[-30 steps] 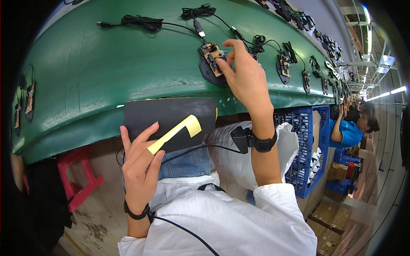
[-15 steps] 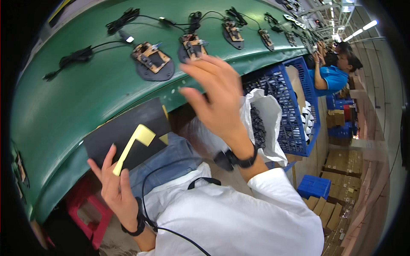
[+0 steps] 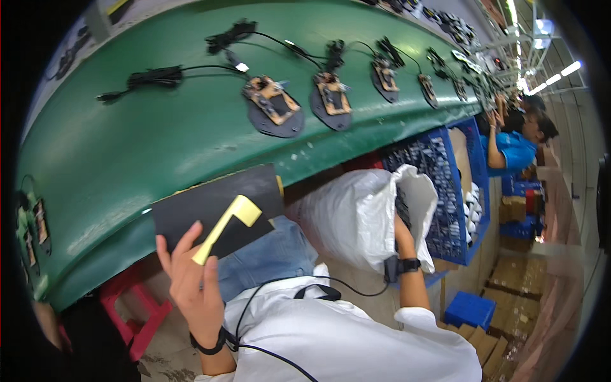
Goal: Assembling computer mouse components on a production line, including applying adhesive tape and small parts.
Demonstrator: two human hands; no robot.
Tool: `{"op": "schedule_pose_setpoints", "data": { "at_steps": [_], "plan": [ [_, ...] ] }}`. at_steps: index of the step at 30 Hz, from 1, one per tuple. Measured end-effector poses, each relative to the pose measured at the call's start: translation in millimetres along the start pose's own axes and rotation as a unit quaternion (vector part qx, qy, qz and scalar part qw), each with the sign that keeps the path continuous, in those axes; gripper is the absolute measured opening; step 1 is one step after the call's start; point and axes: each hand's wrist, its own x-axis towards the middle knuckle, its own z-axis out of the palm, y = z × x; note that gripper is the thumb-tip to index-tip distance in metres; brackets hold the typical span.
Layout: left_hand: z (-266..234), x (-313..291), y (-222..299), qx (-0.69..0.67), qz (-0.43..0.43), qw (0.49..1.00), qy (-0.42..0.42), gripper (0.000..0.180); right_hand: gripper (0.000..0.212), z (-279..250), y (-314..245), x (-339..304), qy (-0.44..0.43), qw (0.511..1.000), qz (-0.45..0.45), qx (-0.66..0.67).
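Observation:
My left hand [image 3: 196, 286] lies at the lower left of a black sheet [image 3: 184, 207] with yellow edges, its fingers apart over the sheet. A bent yellow strip [image 3: 223, 226] shows against the black; its lower end is between my index finger and thumb. The sheet lies by the table edge, above my lap. My right hand [image 3: 403, 237] reaches into the mouth of a white woven sack [image 3: 350, 213]. Its fingers are hidden inside, among dark things I cannot make out.
A green table [image 3: 172, 121] bears a row of black bases with circuit boards [image 3: 273, 105] and bundled black cables [image 3: 156, 77]. Right of the sack stands a blue crate [image 3: 455, 191] of parts. A red stool [image 3: 130, 305] is at lower left; a person in blue [image 3: 515, 149] works farther along.
My right hand has moved from above the table edge down and right into the sack. The view has shifted. My left hand remains at the sheet.

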Motion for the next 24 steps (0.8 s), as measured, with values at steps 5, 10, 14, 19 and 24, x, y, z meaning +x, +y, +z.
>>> {"op": "schedule_pose_setpoints", "data": {
  "at_steps": [5,10,14,19,24],
  "plan": [
    [11,2,-8,-0.050,0.048,0.998,0.003,0.005,0.047,25,-109,11,-0.033,0.978,-0.206,-0.012],
    [15,-10,-12,-0.102,0.080,0.991,0.044,0.006,0.041,100,-241,20,-0.033,0.917,-0.391,0.076],
    [21,-21,-11,-0.138,0.073,0.987,0.047,0.007,0.037,93,-264,8,0.034,0.888,-0.438,0.135],
    [28,-17,-11,-0.139,0.087,0.984,0.073,0.008,0.032,46,-249,13,0.152,0.872,-0.425,0.188],
    [26,-16,-15,-0.143,0.087,0.983,0.079,0.009,0.027,2,-230,13,0.287,0.859,-0.356,0.231]
  ]
}}
